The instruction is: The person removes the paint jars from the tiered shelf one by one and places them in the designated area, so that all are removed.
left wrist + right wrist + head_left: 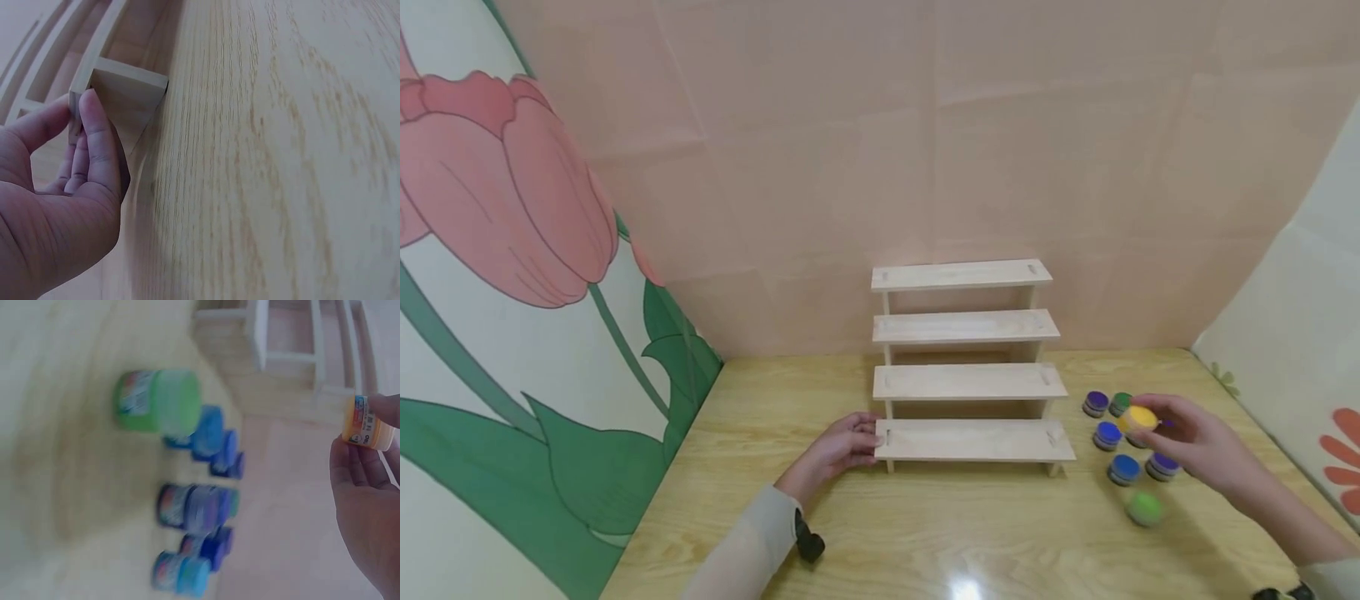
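Note:
A four-tier wooden step shelf (pixel 973 439) stands against the back wall, its boards bare. My left hand (pixel 844 442) pinches the left end of the lowest board; in the left wrist view the thumb and fingers (pixel 97 134) grip that board end (pixel 80 94). My right hand (pixel 1198 437) holds a small paint jar with an orange-yellow lid (pixel 1138 418), raised above the other jars. The right wrist view shows this yellow jar (pixel 362 422) between thumb and fingers, its printed label facing the camera.
Several paint jars stand on the wooden table right of the shelf: a light green jar (pixel 1145 508) in front, a blue jar (pixel 1123 469), purple jars (pixel 1096 403) and a dark green one (pixel 1121 403). A light blue jar (pixel 181 573) shows in the right wrist view.

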### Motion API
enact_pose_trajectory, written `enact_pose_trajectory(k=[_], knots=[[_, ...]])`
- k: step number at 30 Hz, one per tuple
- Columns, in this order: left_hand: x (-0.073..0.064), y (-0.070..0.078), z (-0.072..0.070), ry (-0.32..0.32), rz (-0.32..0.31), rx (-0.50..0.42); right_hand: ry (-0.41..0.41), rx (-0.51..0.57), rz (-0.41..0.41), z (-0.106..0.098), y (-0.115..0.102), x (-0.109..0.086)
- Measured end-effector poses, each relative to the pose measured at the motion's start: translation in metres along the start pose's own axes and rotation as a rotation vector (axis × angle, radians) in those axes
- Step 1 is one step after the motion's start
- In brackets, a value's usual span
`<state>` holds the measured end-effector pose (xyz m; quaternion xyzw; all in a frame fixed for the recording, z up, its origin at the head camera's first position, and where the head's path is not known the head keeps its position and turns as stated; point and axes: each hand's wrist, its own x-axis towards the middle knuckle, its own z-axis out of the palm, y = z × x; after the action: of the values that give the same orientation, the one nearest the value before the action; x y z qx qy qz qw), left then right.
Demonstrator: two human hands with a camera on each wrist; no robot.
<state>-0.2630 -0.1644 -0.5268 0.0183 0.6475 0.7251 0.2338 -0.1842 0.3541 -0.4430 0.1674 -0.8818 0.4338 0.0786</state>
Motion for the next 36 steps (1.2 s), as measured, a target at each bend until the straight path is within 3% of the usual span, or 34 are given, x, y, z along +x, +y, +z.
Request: enact_pose_trajectory(k=[9, 22, 30, 36], knots=[[-0.001, 0.004, -0.001, 0.000, 0.001, 0.000, -0.030, 0.079, 0.063, -0.007, 0.032, -0.027], [0.000, 0.003, 0.001, 0.018, 0.002, 0.031, -0.015, 0.010, 0.180, -0.008, 0.056, -0.057], [0.001, 0.001, 0.000, 0.038, -0.004, 0.038, 0.007, 0.037, 0.202, 0.000, 0.073, -0.076], [0.002, 0.001, 0.000, 0.026, -0.012, 0.027, 0.007, -0.063, 0.263, 0.003, 0.079, -0.081]])
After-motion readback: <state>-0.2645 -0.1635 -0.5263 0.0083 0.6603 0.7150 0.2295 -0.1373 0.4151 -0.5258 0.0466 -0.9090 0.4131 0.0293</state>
